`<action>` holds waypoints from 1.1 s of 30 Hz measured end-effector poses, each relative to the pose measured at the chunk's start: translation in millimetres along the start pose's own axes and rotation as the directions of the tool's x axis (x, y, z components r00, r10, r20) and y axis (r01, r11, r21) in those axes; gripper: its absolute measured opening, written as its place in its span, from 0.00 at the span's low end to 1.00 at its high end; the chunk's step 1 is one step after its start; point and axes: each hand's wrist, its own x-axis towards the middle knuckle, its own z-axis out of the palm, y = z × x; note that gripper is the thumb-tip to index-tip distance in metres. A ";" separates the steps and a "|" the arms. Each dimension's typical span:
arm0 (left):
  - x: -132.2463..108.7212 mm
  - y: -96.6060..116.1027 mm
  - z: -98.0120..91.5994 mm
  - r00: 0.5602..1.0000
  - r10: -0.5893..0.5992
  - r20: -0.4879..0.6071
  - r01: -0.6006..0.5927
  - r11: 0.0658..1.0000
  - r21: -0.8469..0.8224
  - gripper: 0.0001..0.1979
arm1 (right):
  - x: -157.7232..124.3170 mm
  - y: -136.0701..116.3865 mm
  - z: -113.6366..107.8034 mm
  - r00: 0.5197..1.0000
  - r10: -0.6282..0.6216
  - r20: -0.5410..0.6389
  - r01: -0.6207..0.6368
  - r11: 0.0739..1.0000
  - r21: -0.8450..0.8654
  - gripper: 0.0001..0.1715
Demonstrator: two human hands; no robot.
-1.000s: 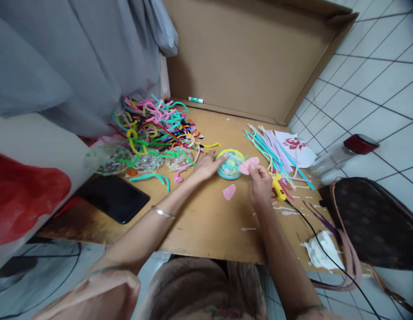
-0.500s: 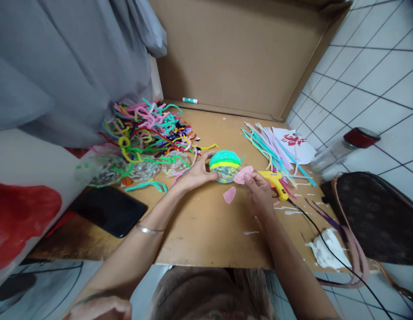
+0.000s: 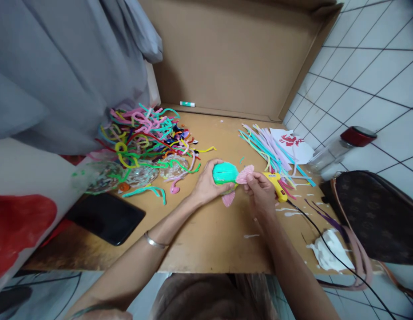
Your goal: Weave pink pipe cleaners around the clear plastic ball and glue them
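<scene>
My left hand (image 3: 210,183) is wrapped round a rounded pipe-cleaner piece (image 3: 225,172), turquoise on the side facing me with green and yellow at its lower edge. Between the thumb and fingers of my right hand (image 3: 261,189) is a pink fan-shaped pipe-cleaner piece (image 3: 245,174), its left end at the turquoise piece's right side; whether they touch I cannot tell. A second pink fan-shaped piece (image 3: 228,199) shows just below the turquoise one. Behind my right hand lies a yellow hot glue gun (image 3: 276,186), partly hidden by the fingers.
Tangled pipe cleaners (image 3: 143,129) heap at left, above a black phone (image 3: 108,218). Straight pipe cleaners (image 3: 266,144) lie at back right. A bottle (image 3: 339,149), dark handbag (image 3: 376,213) and crumpled tissue (image 3: 329,250) line the right side. The glue gun's cord (image 3: 323,240) crosses there.
My left hand has tilted the rounded piece, so its turquoise face shows more and its yellow band less. My right hand keeps the pink piece beside it.
</scene>
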 end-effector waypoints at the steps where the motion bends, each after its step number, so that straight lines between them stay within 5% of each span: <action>1: -1.0 0.6 0.1 1.000 -0.002 0.004 0.002 1.000 0.002 0.35 | 0.8 -1.2 0.3 1.000 -0.012 -0.023 0.012 1.000 0.020 0.15; 14: 7.4 -12.6 -16.6 0.963 0.103 0.249 -0.136 0.983 0.121 0.53 | 0.0 0.2 2.6 0.999 -0.043 -0.021 0.044 0.996 0.078 0.14; 25: 4.3 4.5 -17.9 0.985 -0.093 0.147 0.085 0.994 0.063 0.39 | 2.5 -1.7 3.3 0.999 -0.035 0.018 0.030 0.976 0.217 0.14; 33: 4.5 -4.0 -13.5 0.995 0.007 0.101 -0.016 0.996 0.093 0.31 | 4.8 0.4 3.1 0.999 -0.050 -0.021 0.053 0.979 0.195 0.15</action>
